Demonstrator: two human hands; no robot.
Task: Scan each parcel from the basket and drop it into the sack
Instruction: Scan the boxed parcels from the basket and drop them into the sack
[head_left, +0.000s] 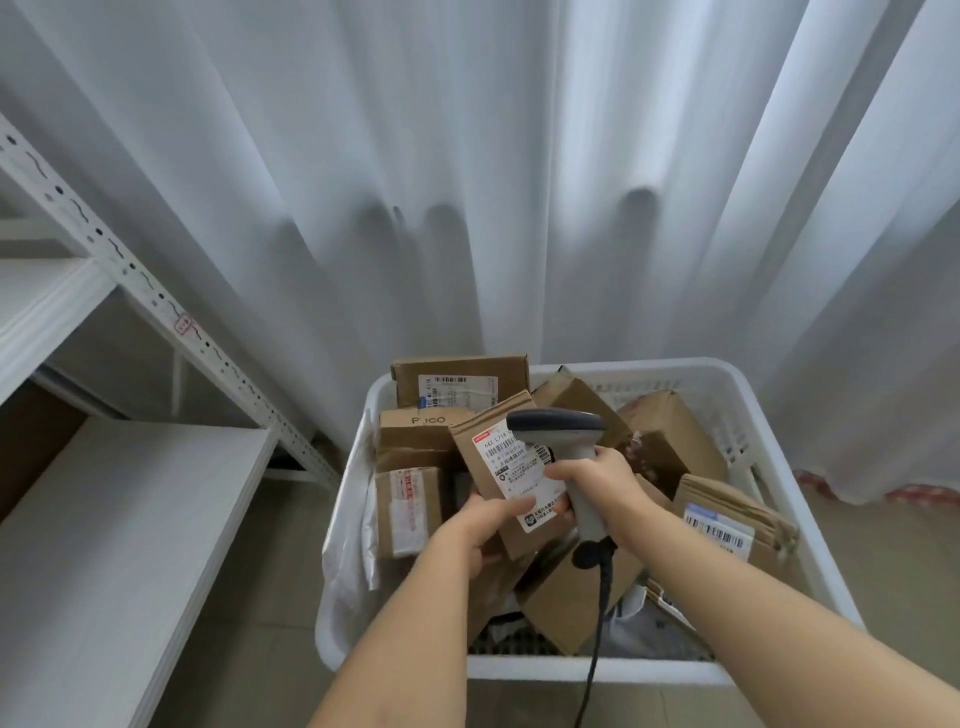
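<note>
White curtain (467, 156) behind basket (779, 384). Sack unseen; label print blurred. Left hand (485, 525) grips brown labelled parcel (511, 467); right hand (597, 483), just beside, grasps grey scanner (558, 423), cable cut off.

White curtains (467, 182) are hanging in folds across the whole back, daylight glowing through them. A white slotted-steel shelving unit (104, 291) is standing at the left. Beige tiled floor (270, 649) is showing beneath.

— What hangs at the back?
— A pale curtain (467, 182), falling in folds to the tiled floor (270, 597).
— And at left?
— White metal shelving (119, 519), its upright punched with holes.
</note>
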